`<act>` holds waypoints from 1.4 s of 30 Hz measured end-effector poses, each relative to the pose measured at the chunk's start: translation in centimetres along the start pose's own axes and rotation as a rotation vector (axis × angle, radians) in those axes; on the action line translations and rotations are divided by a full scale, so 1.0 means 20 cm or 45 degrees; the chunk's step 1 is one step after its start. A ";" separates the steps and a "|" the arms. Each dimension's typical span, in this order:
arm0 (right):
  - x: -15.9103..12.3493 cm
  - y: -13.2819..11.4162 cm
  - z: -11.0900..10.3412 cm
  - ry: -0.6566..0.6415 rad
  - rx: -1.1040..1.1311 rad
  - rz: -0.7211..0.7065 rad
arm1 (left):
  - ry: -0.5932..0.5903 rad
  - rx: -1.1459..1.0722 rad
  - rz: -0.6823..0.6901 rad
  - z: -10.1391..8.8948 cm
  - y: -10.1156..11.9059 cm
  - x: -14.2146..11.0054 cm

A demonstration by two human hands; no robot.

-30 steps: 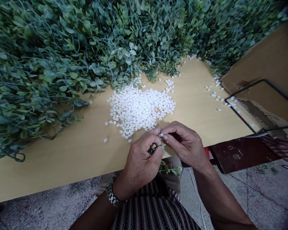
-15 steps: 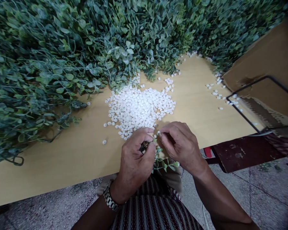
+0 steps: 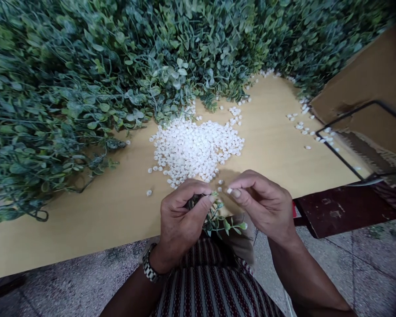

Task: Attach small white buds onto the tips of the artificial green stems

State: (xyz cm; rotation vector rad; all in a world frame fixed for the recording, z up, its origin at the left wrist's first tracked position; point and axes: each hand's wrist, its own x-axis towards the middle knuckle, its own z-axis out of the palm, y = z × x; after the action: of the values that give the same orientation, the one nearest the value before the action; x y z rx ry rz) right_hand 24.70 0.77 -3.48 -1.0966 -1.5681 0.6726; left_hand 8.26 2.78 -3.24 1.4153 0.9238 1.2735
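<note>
At seven o'clock on my remote feed, the left hand (image 3: 185,215) pinches a leafy green sprig (image 3: 226,225) between thumb and forefinger, one tip poking out past the thumb and leaves hanging toward five o'clock, by the near edge of the table (image 3: 119,202). A gap has opened between the hands, and I can make out two loose beads (image 3: 221,182) lying near it. At four o'clock, the right hand (image 3: 265,204) is closed on a small white bead (image 3: 229,191), held at thumb and fingertip and not touching the sprig. I judge that bead and sprig are separate at this moment, each under its own grip.

Against the frame from a second ago, the left hand sits further toward nine o'clock and the right hand further toward three, where then their fingertips met around the bead. The bead pile (image 3: 196,152) at the dial's centre, below the greenery (image 3: 119,66) massed from nine to one o'clock, looks unchanged to me; so does the wire frame (image 3: 340,156) against the cardboard (image 3: 372,79) toward three o'clock, apart from a slight shift of the whole view
</note>
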 end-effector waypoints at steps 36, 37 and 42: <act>-0.05 0.02 -0.01 -0.230 0.376 0.056 | -0.226 0.059 0.345 0.01 0.00 -0.02; -0.05 0.02 -0.01 -0.231 0.377 0.055 | -0.227 0.062 0.345 0.01 0.00 -0.02; -0.05 0.03 -0.01 -0.226 0.360 0.039 | -0.223 0.097 0.373 0.01 -0.01 -0.02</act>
State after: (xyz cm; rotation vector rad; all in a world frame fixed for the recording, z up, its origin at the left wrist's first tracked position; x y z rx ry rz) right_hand 25.14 0.11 -4.32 -0.8699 -1.5497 1.0021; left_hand 8.37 2.38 -3.47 1.7403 0.6695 1.3113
